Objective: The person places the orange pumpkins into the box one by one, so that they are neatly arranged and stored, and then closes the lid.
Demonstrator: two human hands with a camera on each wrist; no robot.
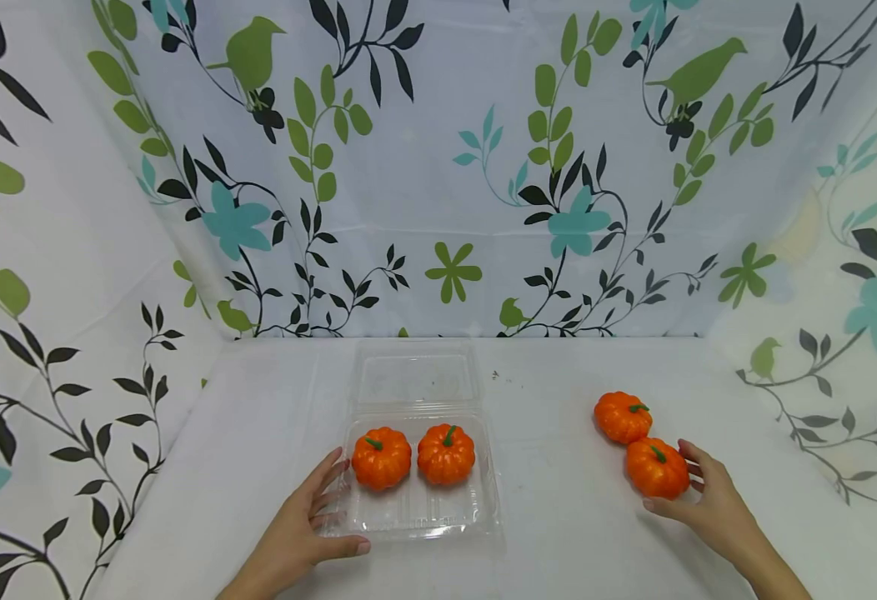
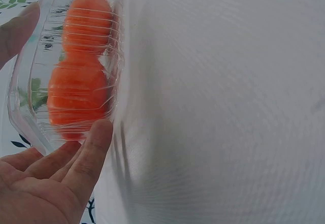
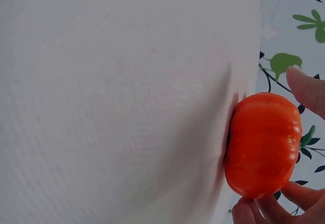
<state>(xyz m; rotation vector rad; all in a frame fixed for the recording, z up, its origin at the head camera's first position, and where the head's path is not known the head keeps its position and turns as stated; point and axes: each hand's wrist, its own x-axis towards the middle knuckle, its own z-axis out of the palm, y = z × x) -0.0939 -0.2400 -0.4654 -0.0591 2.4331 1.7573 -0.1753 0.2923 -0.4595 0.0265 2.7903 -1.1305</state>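
Note:
A clear plastic clamshell container (image 1: 423, 521) lies with its lid (image 1: 416, 375) folded back. Two small orange toy pumpkins (image 1: 382, 458) with green stems sit side by side in its base. My left hand (image 1: 296, 525) rests at the container's left side, fingers fairly straight against the wall and thumb near the front corner. To the right, my right hand (image 1: 709, 504) spreads around an orange pumpkin (image 1: 656, 468) on the table. Its fingertips are at the pumpkin's side in the right wrist view, while the thumb (image 3: 307, 92) stands a little apart from it.
Another orange pumpkin (image 1: 622, 417) stands just behind the one at my right hand, the two touching or nearly so. A white cloth covers the table (image 1: 551, 500). Leaf-and-bird patterned curtains (image 1: 438, 167) close off the back and both sides.

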